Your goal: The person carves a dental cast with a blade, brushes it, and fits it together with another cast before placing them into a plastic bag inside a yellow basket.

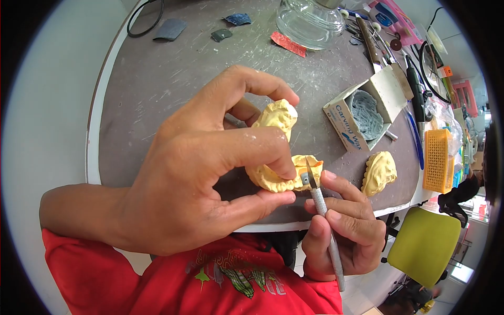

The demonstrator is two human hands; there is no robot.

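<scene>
My left hand point(199, 152) is closed around a yellow dental cast point(278, 116), with its fingers over the cast and the thumb along the tooth edge. Between finger and thumb of my right hand point(349, 226) is a craft knife point(332, 247) with a knurled metal handle. Its pointed blade point(311, 173) lies against the near right end of the cast. Beside the blade a small grey patch point(304, 178) shows on the cast, and an orange mark is at the cast's edge. Fingers hide part of the cast's middle.
A second yellow cast point(380, 173) lies to the right, near an open Carving Wax box point(344, 128) with grey-blue wax. Farther back stand a glass jar point(310, 23), abrasive paper pieces point(170, 30) and several tools point(370, 44). A yellow basket point(437, 160) sits at the right.
</scene>
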